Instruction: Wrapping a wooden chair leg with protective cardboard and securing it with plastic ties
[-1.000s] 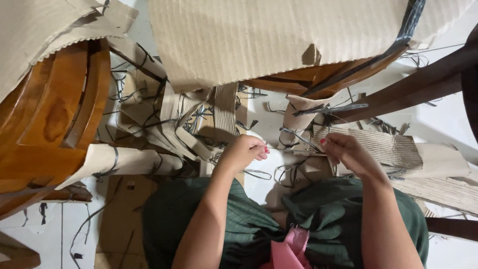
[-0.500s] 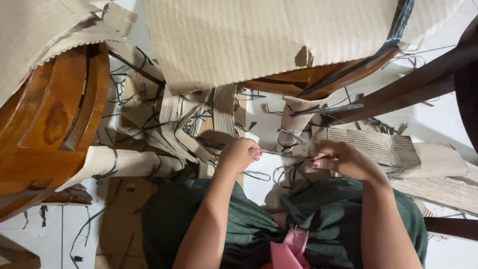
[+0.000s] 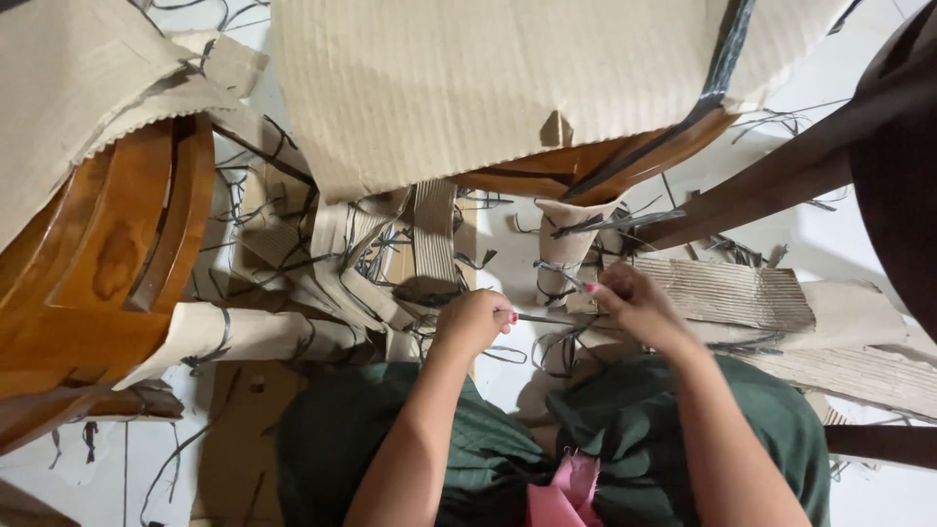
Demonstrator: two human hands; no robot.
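The person sat on the floor [image 3: 859, 59] with both hands out in front of the knees, among torn cardboard and loose dark straps. The left hand [image 3: 476, 320] was clenched into a fist around one end of a thin dark strap [image 3: 543, 319]. The right hand [image 3: 630, 303] pinched the other end between fingertips and thumb, just below a cardboard-wrapped furniture leg [image 3: 571, 234] bound with more of the same strapping. The strap ran taut and nearly level between the two hands, above the floor and just in front of the green-clad lap [image 3: 390, 439].

The strap looked like flat plastic packing band: light, narrow, springy and fairly slick, probably stiff enough to curl back when let go. A firm hold close to each end, as here, seemed the safest way to keep it from slipping. Whether the right hand also held a small tool was hard to tell, as the fingers hid that spot.

A large sheet of corrugated cardboard [image 3: 488, 88] lay over a wooden chair [image 3: 117, 244] and the furniture above.
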